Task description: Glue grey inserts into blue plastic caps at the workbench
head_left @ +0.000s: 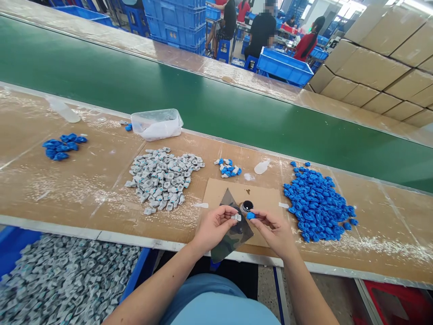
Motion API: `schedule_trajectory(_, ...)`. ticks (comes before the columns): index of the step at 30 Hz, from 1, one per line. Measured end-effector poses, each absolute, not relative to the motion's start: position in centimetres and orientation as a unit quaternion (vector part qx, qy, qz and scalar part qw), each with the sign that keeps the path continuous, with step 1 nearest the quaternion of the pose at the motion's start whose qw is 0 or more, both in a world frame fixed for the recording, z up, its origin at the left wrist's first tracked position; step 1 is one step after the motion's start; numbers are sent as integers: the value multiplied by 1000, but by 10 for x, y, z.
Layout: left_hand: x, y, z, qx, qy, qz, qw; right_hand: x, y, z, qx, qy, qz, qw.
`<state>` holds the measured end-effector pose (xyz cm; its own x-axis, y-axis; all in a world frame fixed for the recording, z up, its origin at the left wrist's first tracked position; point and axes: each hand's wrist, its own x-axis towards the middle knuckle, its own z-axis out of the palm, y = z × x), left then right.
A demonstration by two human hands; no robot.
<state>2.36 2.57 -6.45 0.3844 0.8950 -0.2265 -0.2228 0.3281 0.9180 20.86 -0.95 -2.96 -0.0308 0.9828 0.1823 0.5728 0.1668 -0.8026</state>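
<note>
- The left hand's [216, 228] grip is nearly closed, thumb and fingertips pinching a small gray piece [237, 217].
- The right hand's [274, 230] grip is just as narrow, with a small blue piece [251, 215] between thumb and fingers; the two pieces face each other, near but apart.
- Both hands are above the near edge of the tabletop [382, 203], over a cardboard sheet [267, 195].
- Just beyond the fingertips stands a small round jar [248, 206] with a dark, glossy top.
- A camouflage-patterned cloth [230, 246] lies partly under the left hand, one corner reaching over the tabletop's near edge.
- To the left of the sheet spreads a heap of gray pieces [165, 176]; to its right, a heap of blue pieces [318, 203].
- Nearer the tabletop's far edge are a small group of blue-and-gray pieces [228, 168] and a clear tub [157, 124].
- Toward the tabletop's left end sits a smaller blue cluster [62, 146].
- A green belt [216, 99] runs along the far edge.
- Below the near edge, at left, a blue bin [137, 275] holds many gray pieces.
</note>
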Motion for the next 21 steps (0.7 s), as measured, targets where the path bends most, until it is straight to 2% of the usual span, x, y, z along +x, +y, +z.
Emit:
schedule_trajectory(6,27,23,-62,470,361,390,705,196,-14,-28,-576,-685,258,364)
schedule_trajectory(13,14,26,-44,649,344,332,592,205,-12,-22,-498,-764,217,348)
schedule_trajectory(21,21,21,-38,611,345,374,607,199,-18,-23,-506,-742,180,402)
